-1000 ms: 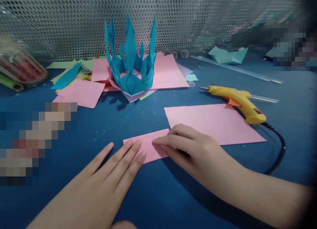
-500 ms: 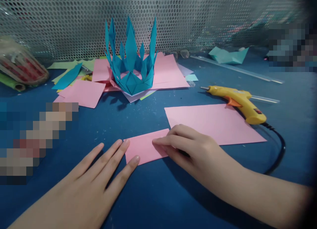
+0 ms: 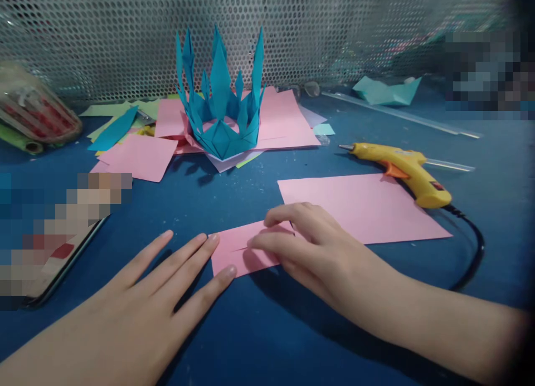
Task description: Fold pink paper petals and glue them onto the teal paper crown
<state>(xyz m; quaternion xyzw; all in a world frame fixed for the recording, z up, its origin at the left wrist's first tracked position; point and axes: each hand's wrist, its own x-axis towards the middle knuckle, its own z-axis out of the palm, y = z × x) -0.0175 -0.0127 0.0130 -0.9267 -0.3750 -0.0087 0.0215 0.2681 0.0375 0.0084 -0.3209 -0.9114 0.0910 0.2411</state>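
Observation:
A small folded pink paper [image 3: 234,249] lies on the blue table between my hands. My left hand [image 3: 167,291] rests flat with fingers spread, its fingertips touching the paper's left edge. My right hand [image 3: 309,247] covers the paper's right part, fingers curled, with thumb and forefinger lifting its top layer. A larger pink sheet [image 3: 368,208] lies just behind my right hand.
A blue origami crown [image 3: 221,107] stands on a pile of pink sheets [image 3: 284,118] at the back. A yellow glue gun [image 3: 401,166] with a black cord lies at right. A phone [image 3: 54,263] lies at left. A perforated metal wall [image 3: 125,35] closes the back.
My left hand slid left off the paper to its edge. My right hand rose and curled, lifting the paper's top layer.

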